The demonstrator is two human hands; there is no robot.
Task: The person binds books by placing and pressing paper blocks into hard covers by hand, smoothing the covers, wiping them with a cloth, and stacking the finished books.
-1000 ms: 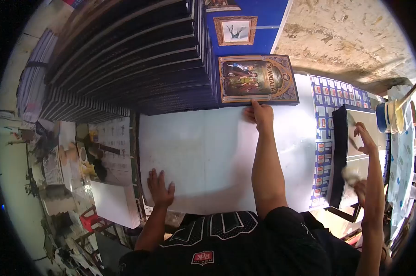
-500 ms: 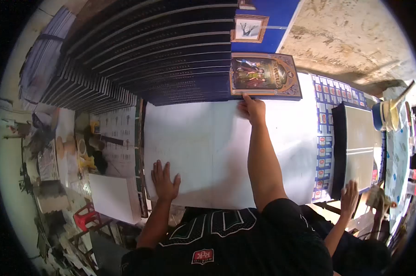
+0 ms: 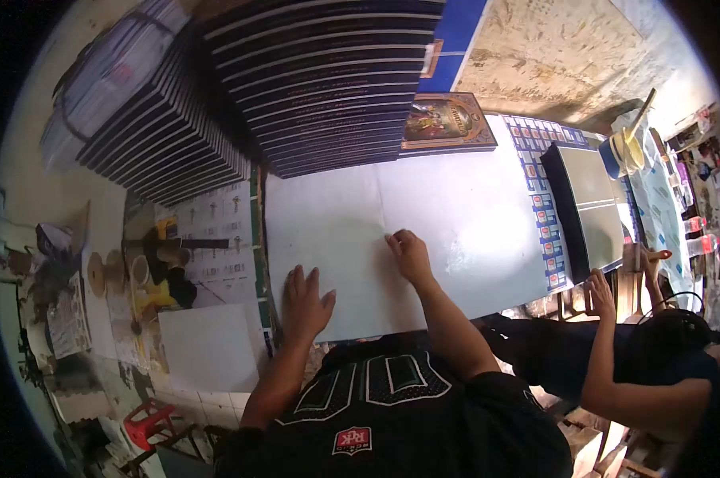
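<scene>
My left hand [image 3: 307, 306] lies with spread fingers on the left part of the white work surface [image 3: 336, 207]. Over the middle of that surface is my right hand [image 3: 408, 253], its fingers curled together; what they hold, if anything, is too small to make out. Beyond it, at the back, lies a short stack of books with an illustrated cover [image 3: 447, 121]. Directly left of these rises a tall stack of dark books [image 3: 328, 95], which hides part of the illustrated cover.
More dark books [image 3: 168, 127] stand at the back left. White sheets [image 3: 208, 346] are stacked at left. At right, a co-worker's hands [image 3: 603, 295] are near grey boards [image 3: 591, 199], with a pot and brush [image 3: 621, 153] behind. A red stool [image 3: 149, 422] stands lower left.
My right hand has left the illustrated book's edge and come back to the middle of the surface. The view has shifted. The co-worker's hands have moved at the grey boards' near end.
</scene>
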